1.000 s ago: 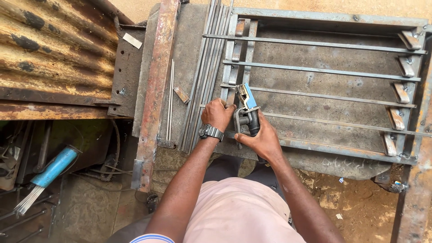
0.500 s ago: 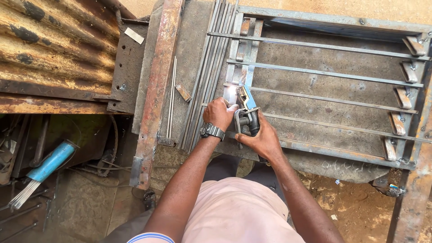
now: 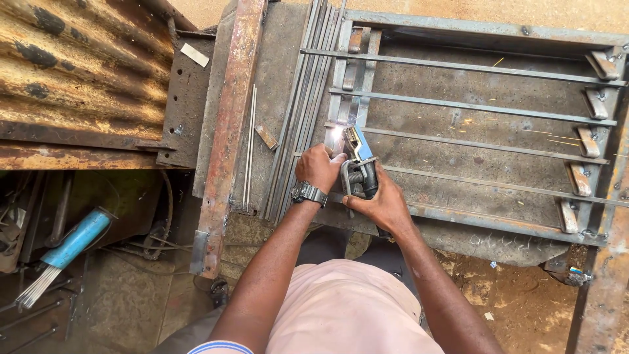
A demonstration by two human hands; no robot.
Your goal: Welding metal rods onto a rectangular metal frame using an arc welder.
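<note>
Bright, even daylight fills a sharp picture with only soft shadows, a white welding arc (image 3: 339, 133) glares beside the fingers (image 3: 333, 157), and straight edges bow slightly outward.

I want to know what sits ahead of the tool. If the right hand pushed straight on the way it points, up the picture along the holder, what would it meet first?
The right hand points its electrode holder at the bright arc on the metal frame. Going on, it would likely meet the frame's upright strip first; depth is hard to judge.
</note>
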